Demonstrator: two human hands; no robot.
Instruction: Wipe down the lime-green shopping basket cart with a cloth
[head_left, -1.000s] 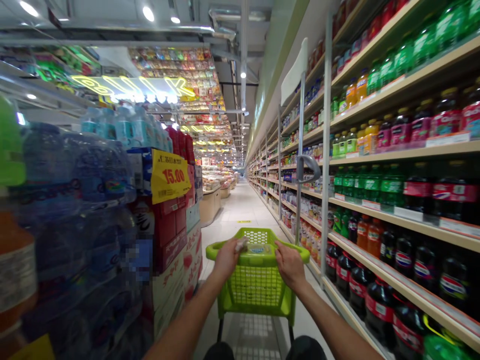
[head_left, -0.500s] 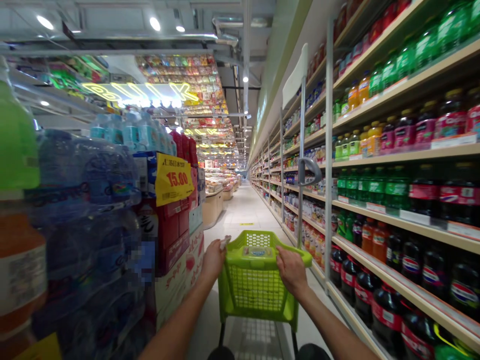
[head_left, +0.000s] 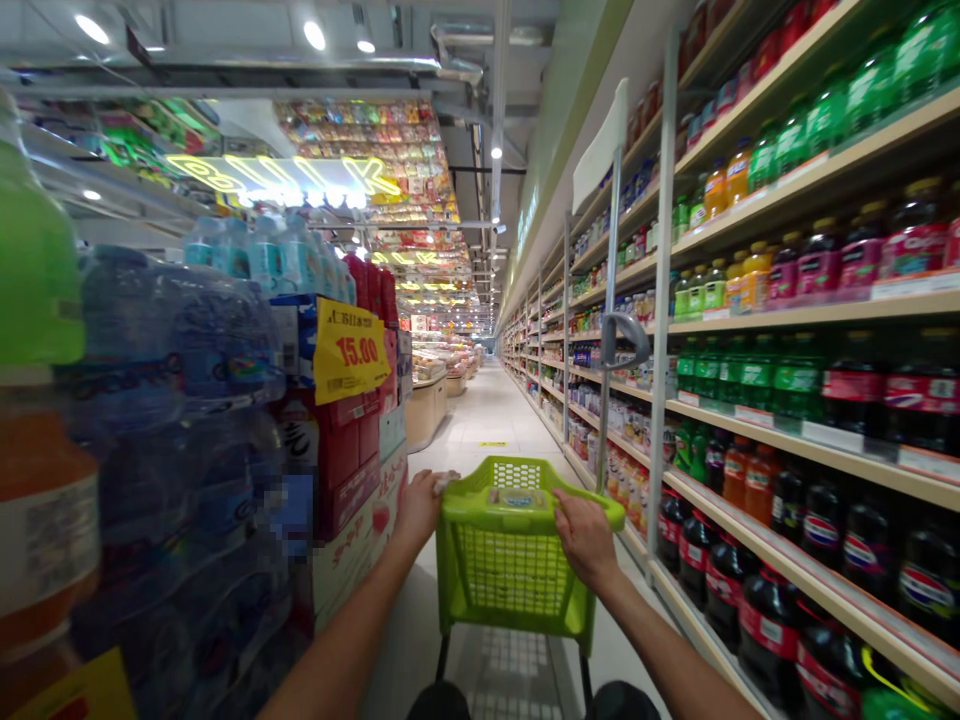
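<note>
Right hand (head_left: 585,535) closes on the smooth, rounded plastic handle (head_left: 612,514) of a lime-green cart (head_left: 510,580), straight ahead, its back panel latticed. Left hand (head_left: 418,505), at the handle's other end, curls around a small, pale scrap (head_left: 448,479); whether it also grips the handle, I cannot tell. Pale, glossy floor (head_left: 489,410) runs between shelves (head_left: 810,312) of plastic bottles (head_left: 799,375) and film-wrapped water packs (head_left: 180,340), beneath shiny ducts (head_left: 487,36).

I have a bright-green plastic lattice-walled shopping cart (head_left: 510,578) upright straight ahead; small whitish item (head_left: 448,479), blurred, in my left hand (head_left: 418,508).
</note>
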